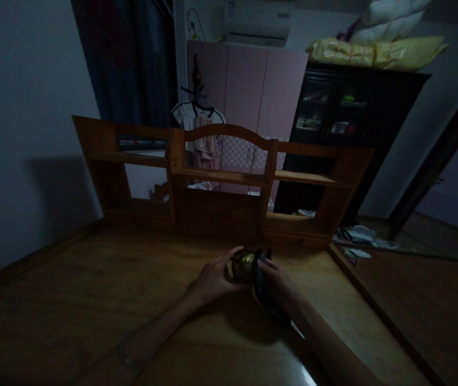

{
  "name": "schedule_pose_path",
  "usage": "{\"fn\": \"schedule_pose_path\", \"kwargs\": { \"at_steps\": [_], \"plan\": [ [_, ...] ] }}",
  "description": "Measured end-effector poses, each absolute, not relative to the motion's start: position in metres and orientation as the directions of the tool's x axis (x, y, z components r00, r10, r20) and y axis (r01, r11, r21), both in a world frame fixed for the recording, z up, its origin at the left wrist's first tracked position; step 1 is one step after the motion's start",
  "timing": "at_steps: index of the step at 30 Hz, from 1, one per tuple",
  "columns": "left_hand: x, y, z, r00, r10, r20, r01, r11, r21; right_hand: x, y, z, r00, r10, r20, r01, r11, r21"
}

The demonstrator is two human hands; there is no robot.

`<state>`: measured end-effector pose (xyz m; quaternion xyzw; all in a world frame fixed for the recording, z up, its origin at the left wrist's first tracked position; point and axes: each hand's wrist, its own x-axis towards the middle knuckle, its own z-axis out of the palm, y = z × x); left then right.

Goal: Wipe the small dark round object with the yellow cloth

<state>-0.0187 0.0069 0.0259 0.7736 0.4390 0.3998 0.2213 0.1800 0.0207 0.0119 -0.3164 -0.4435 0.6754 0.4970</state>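
Both my hands meet over the wooden desk (92, 300), just in front of its shelf unit (221, 182). My left hand (213, 279) curls its fingers round a small dark, shiny round object (243, 265). My right hand (279, 279) presses a dark cloth (267, 300) against the right side of that object, and the cloth hangs down under the wrist. The room is dim, so I cannot make out what the object is.
The open wooden shelf unit stands along the desk's far edge, with a flat item on its upper left shelf (142, 143). Behind are a pink wardrobe (253, 91), a dark glass cabinet (333, 112) with bundles on top, and clothes on a stand (199, 128).
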Motion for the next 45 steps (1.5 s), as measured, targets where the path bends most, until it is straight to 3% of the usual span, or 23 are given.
{"fn": "schedule_pose_path", "kwargs": {
  "at_steps": [12, 20, 26, 34, 45],
  "plan": [
    [-0.016, 0.006, 0.026, 0.241, 0.894, 0.378, 0.596, -0.444, 0.67, 0.181, 0.022, 0.012, -0.263, 0.965, 0.003, -0.286, -0.075, -0.955],
    [-0.016, 0.012, 0.012, 0.217, 0.918, 0.331, 0.645, -0.39, 0.658, 0.182, 0.022, 0.014, -0.199, 0.979, -0.052, -0.11, -0.075, -0.991],
    [-0.019, 0.019, 0.008, 0.178, 0.925, 0.336, 0.639, -0.368, 0.675, 0.179, 0.013, 0.014, -0.327, 0.945, -0.022, -0.233, -0.103, -0.967],
    [-0.021, 0.019, 0.013, 0.227, 0.856, 0.464, 0.593, -0.5, 0.631, 0.17, 0.012, 0.01, -0.407, 0.91, 0.086, -0.484, -0.135, -0.864],
    [-0.022, 0.01, 0.022, 0.257, 0.838, 0.481, 0.663, -0.515, 0.544, 0.168, 0.007, 0.018, -0.452, 0.873, 0.186, -0.522, -0.089, -0.848]
  ]
}}
